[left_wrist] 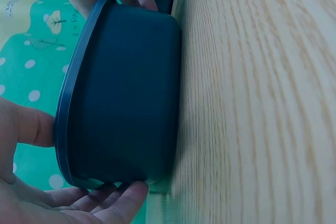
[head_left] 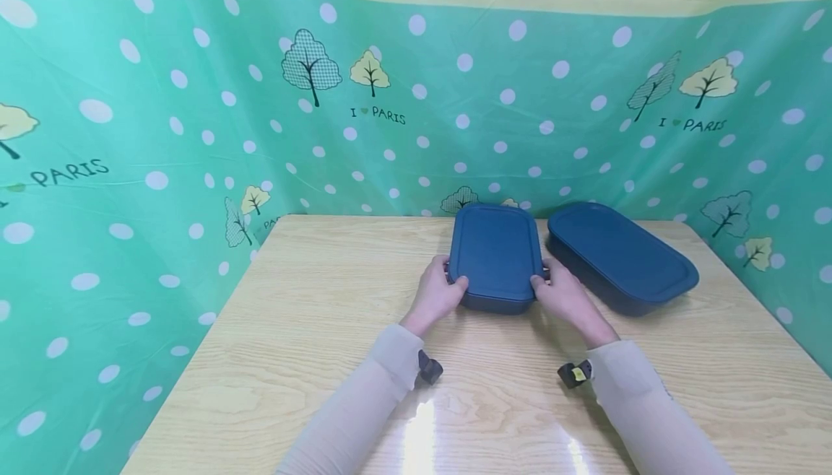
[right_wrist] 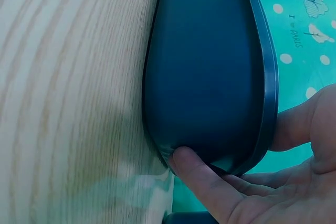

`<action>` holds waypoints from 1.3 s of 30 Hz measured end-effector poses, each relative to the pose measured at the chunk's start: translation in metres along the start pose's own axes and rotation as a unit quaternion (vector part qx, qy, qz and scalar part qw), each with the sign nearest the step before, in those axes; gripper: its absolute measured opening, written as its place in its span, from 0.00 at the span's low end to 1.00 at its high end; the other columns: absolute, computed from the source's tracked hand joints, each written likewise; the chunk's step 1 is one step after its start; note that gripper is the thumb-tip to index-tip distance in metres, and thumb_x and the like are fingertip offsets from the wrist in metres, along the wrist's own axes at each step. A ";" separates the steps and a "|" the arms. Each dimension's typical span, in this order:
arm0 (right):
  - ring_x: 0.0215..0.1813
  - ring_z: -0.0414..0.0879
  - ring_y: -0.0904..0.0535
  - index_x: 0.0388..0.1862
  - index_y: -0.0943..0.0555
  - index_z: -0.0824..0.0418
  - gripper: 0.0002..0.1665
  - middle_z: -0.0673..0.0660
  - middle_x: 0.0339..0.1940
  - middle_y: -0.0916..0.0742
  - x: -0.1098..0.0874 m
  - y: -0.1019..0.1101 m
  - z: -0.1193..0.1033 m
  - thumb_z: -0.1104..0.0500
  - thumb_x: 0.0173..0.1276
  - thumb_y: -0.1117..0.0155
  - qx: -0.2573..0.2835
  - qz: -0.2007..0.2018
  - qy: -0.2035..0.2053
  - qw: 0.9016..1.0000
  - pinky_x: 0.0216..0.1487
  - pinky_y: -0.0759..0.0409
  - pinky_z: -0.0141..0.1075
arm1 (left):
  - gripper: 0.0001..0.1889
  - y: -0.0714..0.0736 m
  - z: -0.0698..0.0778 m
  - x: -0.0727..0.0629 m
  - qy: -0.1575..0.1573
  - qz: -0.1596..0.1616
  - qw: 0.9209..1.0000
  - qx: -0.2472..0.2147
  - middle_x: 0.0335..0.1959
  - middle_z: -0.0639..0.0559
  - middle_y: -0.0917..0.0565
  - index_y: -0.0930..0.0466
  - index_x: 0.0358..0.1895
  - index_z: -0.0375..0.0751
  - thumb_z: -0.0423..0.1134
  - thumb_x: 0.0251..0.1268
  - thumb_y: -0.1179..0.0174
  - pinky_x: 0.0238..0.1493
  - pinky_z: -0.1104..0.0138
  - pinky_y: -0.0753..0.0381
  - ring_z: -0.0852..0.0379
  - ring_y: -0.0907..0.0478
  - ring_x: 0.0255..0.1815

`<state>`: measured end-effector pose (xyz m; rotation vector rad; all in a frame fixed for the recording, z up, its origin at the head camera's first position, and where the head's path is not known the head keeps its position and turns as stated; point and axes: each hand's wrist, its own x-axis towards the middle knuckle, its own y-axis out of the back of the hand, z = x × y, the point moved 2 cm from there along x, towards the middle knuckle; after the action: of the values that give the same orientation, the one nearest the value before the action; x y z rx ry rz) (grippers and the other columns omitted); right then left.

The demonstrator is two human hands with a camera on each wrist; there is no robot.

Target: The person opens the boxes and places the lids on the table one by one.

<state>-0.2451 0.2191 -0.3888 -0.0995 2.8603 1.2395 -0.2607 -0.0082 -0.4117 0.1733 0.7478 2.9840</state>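
A dark blue rectangular lidded food container [head_left: 497, 255] sits toward the back of the table. My left hand [head_left: 439, 289] grips its left side, thumb on the lid's rim and fingers along the side wall. On the opposite side my right hand [head_left: 559, 289] holds it the same way. In the left wrist view the container's end wall [left_wrist: 123, 93] faces the camera, its base close over the wood. The right wrist view shows the right hand's thumb at the lid edge [right_wrist: 269, 87] and a fingertip low on the wall.
A second, longer blue lidded container [head_left: 620, 255] with rounded ends stands at an angle just right of the right hand. The wooden table [head_left: 312, 330] reaches back to a green dotted curtain [head_left: 390, 150]. Small black wrist cameras hang at both cuffs.
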 end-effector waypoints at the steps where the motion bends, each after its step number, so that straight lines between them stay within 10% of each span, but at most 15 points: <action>1: 0.62 0.66 0.31 0.70 0.46 0.76 0.32 0.76 0.62 0.29 0.000 0.000 0.000 0.58 0.75 0.58 0.000 -0.001 0.000 1.000 0.57 0.27 0.55 | 0.27 0.000 0.000 0.000 0.002 0.000 1.000 0.000 0.54 0.40 0.24 0.35 0.64 0.32 0.38 0.64 0.43 0.56 0.59 0.26 0.48 0.26 0.54; 39: 0.60 0.65 0.29 0.68 0.42 0.77 0.30 0.75 0.60 0.27 -0.001 -0.004 -0.002 0.59 0.74 0.56 0.013 0.011 0.018 1.000 0.59 0.29 0.55 | 0.28 0.007 0.001 -0.002 0.027 -0.004 1.000 -0.003 0.56 0.40 0.25 0.37 0.66 0.34 0.38 0.63 0.43 0.57 0.57 0.26 0.48 0.27 0.56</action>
<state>-0.2435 0.2152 -0.3898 -0.0915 2.9152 1.2168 -0.2584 -0.0140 -0.4075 0.0879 0.7424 2.9935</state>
